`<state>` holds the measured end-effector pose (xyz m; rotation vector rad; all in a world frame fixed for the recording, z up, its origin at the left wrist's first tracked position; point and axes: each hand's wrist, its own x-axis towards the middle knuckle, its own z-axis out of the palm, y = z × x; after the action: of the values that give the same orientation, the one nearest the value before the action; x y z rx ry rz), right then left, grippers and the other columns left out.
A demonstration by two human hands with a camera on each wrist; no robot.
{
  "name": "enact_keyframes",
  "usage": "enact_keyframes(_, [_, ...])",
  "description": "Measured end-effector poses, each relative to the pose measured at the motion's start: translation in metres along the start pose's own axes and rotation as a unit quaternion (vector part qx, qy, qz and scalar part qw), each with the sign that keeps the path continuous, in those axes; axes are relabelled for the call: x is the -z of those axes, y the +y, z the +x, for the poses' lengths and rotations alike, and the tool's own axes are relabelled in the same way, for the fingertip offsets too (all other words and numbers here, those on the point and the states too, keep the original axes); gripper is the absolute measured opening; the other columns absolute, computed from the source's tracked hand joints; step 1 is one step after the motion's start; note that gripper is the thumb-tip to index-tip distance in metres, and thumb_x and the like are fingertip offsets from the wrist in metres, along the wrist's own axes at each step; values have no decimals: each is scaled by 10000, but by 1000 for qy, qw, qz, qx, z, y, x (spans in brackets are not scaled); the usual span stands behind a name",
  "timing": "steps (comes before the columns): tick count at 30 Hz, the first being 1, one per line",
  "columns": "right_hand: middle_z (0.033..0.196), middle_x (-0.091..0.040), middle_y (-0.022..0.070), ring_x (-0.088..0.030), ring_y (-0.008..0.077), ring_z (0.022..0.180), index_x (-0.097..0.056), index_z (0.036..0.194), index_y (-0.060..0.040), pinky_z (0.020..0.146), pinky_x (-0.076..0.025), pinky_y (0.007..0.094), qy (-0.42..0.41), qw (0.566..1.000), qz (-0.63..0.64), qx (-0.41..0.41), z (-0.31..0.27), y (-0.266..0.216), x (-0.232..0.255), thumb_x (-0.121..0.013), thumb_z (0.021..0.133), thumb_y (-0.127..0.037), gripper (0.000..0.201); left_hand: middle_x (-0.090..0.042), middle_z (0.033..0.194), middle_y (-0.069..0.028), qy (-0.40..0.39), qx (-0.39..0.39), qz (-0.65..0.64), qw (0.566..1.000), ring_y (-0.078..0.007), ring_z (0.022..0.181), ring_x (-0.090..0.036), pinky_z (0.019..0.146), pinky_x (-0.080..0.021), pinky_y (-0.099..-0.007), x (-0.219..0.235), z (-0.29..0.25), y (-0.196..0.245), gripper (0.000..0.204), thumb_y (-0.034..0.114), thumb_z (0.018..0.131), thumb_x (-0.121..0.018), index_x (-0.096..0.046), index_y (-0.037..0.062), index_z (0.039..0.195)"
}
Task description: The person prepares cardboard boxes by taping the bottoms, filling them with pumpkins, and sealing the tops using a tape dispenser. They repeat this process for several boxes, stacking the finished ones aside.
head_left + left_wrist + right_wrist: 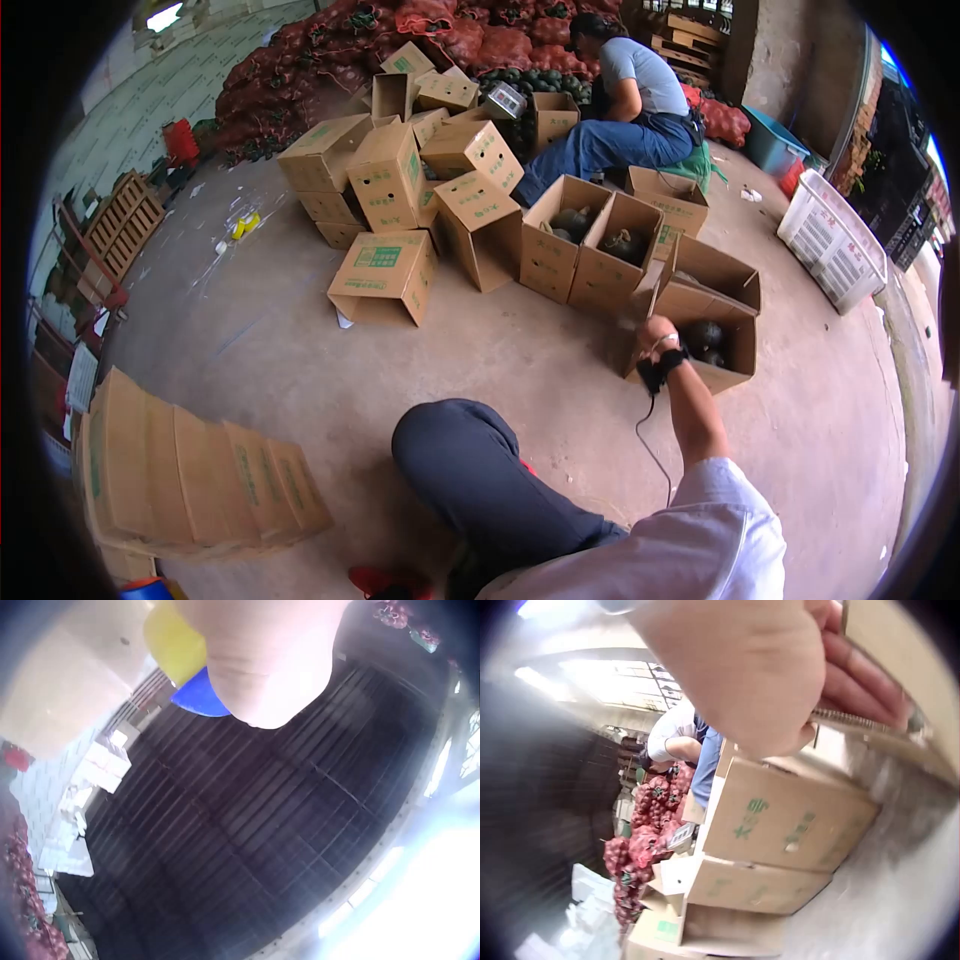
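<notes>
My right hand (657, 340) grips the upper edge of an open cardboard box (725, 378) on the floor at the right. In the right wrist view, its fingers (859, 675) bend over the cardboard edge. Dark round squash (706, 336) lie inside that box. Another open box (722, 268) stands directly behind it. In the left wrist view, only the wrist side of my left hand (270, 664) shows, with a smooth yellow and blue thing (176, 645) right beside it. The fingers of the left hand are hidden, so I cannot tell whether they hold this thing.
Two boxes with squash (565, 240) stand ahead, beyond them a jumble of empty boxes (385, 175). A seated person (640, 100) works near red net sacks (300, 75). Folded cartons (200, 480) stand at left, a white crate (832, 240) at right. A cable (652, 455) hangs from my right wrist.
</notes>
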<state>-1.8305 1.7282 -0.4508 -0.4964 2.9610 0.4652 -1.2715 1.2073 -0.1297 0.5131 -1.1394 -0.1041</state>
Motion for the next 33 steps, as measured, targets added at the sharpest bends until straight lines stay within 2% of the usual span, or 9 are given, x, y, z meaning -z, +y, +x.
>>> enact_keyframes(6, [764, -639, 165, -630, 332, 751, -675, 722, -65, 676, -509, 396, -17, 976, 102, 190, -12, -126, 63, -531, 727, -204, 200, -209, 1428, -140, -324, 143, -98, 930, -254, 1259, -301, 1034, -225, -368, -68, -101, -19, 650, 139, 858, -546, -185, 31, 1388])
enact_keyframes(13, [745, -593, 251, -586, 394, 738, -644, 755, 21, 688, -477, 418, -86, 882, 349, 303, -32, -318, 143, -560, 702, -374, 407, -586, 929, -83, -382, 614, -186, 665, -182, 889, -552, 830, -419, -295, -100, -250, -65, 386, 74, 651, -418, -565, -25, 994])
enact_keyframes(14, [707, -629, 193, -618, 327, 664, -648, 786, 24, 637, -490, 374, -110, 846, 393, 343, -30, -338, 138, -582, 718, -318, 355, -589, 906, -69, -372, 632, -182, 655, -173, 838, -561, 786, -438, -289, -97, -265, -79, 295, 98, 710, -457, -572, -14, 958])
enact_keyframes(16, [705, -647, 93, -618, 201, 648, -648, 840, 17, 604, -492, 304, -348, 590, 666, 296, -24, -363, 128, -593, 739, -195, 241, -590, 886, -54, -363, 668, -129, 636, -144, 779, -563, 722, -452, -270, -96, -285, -103, 233, 173, 811, -511, -577, -7, 943])
enact_keyframes(19, [789, -636, 61, -598, 138, 717, -632, 893, 9, 659, -490, 267, -248, 502, 750, 351, 1, -366, 133, -596, 734, -89, 190, -587, 876, -45, -438, 595, -111, 665, -102, 749, -544, 682, -450, -246, -117, -282, -89, 306, 274, 877, -528, -575, -21, 941])
enact_keyframes(22, [995, -591, 159, -577, 317, 880, -584, 995, -20, 766, -473, 357, 276, 737, 566, 243, 39, -328, 168, -558, 721, -47, 276, -585, 875, -51, -452, 568, -118, 678, -94, 749, -531, 679, -443, -241, -133, -293, -106, 341, 295, 882, -530, -572, -35, 958])
enact_keyframes(24, [1138, -522, 200, -477, 395, 1040, -501, 1113, 24, 909, -383, 425, 405, 805, 375, 215, 97, -301, 173, -600, 745, -182, 433, -587, 852, -51, -433, 561, -152, 689, -92, 741, -527, 668, -436, -237, -159, -305, -101, 335, 287, 878, -537, -576, -37, 957])
enact_keyframes(28, [1164, -509, 257, -500, 358, 1077, -338, 1313, -9, 909, -398, 375, 1, 908, 317, 273, 130, -307, 168, -550, 757, -517, 783, -586, 712, -5, -500, 465, -141, 717, -67, 650, -510, 589, -426, -225, -214, -369, -96, 274, 240, 831, -612, -606, -32, 867])
enact_keyframes(33, [1053, -595, 173, -565, 333, 978, -467, 1242, -60, 848, -430, 393, -134, 852, 286, 418, 98, -271, 178, -555, 678, -647, 819, -602, 676, -39, -506, 431, -114, 739, -68, 605, -520, 573, -438, -237, -258, -440, -98, 269, 251, 803, -640, -624, -5, 884])
